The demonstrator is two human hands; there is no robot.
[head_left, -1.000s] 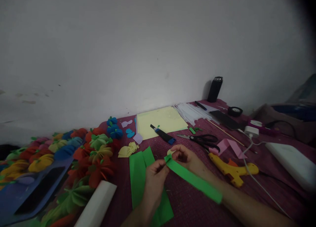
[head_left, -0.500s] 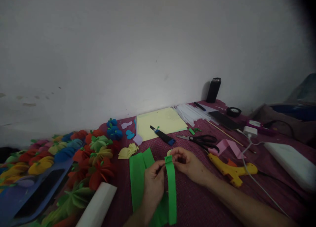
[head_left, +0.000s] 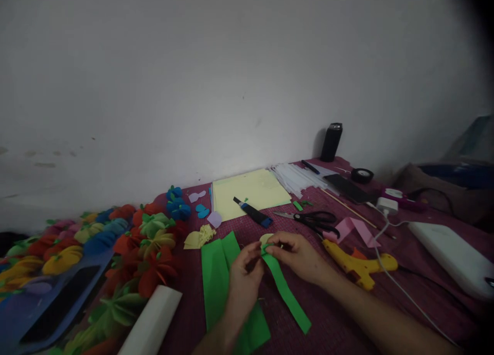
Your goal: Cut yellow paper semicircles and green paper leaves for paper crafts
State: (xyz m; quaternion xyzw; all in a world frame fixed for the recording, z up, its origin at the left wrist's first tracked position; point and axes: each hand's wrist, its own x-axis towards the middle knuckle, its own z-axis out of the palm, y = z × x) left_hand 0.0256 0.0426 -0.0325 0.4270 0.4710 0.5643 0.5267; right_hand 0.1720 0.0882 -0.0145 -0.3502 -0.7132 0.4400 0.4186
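below right hand (head_left: 299,255), strip (head_left: 284,289) swung rightward

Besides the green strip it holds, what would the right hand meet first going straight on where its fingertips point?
Probably the left hand, which faces it at the upper end of the green strip; depth is hard to judge.

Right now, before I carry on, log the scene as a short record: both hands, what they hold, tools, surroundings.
Left hand: pinching one end of the green strip
Right hand: holding that same end
Loose tail: slants toward lower right
Near left hand: green sheets
Tools: utility knife, partly over pale yellow sheets; scissors; yellow glue gun
Left side: multicolored petalled shapes
Back right: black bottle
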